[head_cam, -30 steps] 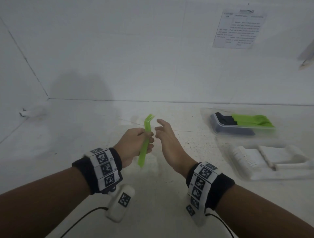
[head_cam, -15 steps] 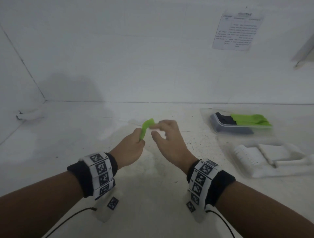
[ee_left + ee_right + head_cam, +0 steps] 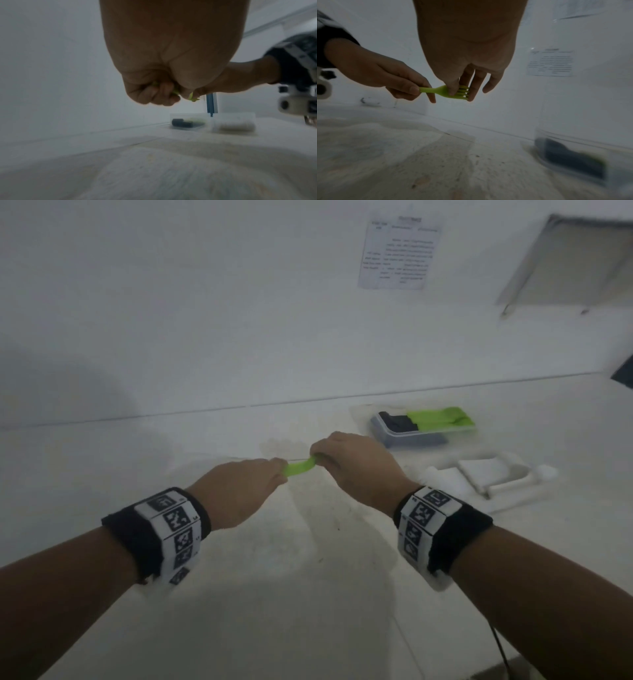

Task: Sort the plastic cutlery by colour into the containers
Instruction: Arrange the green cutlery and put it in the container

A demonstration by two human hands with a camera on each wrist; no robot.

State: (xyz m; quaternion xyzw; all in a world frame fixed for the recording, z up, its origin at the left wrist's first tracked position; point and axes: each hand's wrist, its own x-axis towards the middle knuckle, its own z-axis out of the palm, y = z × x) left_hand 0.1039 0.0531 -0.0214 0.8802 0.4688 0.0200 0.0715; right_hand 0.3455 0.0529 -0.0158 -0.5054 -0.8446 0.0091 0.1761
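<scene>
Mid-handover, green fork (image 3: 447, 92) held above the tabletop (image 3: 308, 594) between both hands, left hand (image 3: 239, 491) gripping its handle, right hand (image 3: 356, 463) pinching the tines; next, probably, left lets go and right carries it to the container (image 3: 411, 436) holding green cutlery, beyond the right hand.

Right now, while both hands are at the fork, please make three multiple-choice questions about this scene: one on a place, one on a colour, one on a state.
1. Where is the container that holds green cutlery?
A. behind the white tray
B. by the left wrist
C. on the wall

2. What colour is the fork?
A. black
B. white
C. green

3. How is the fork held?
A. lying on the table
B. by both hands
C. by the left hand only

Answers:
1 A, it sits farther back than the white tray.
2 C, it shows bright green.
3 B, the left hand pinches the handle and the right hand pinches the tines.
</scene>
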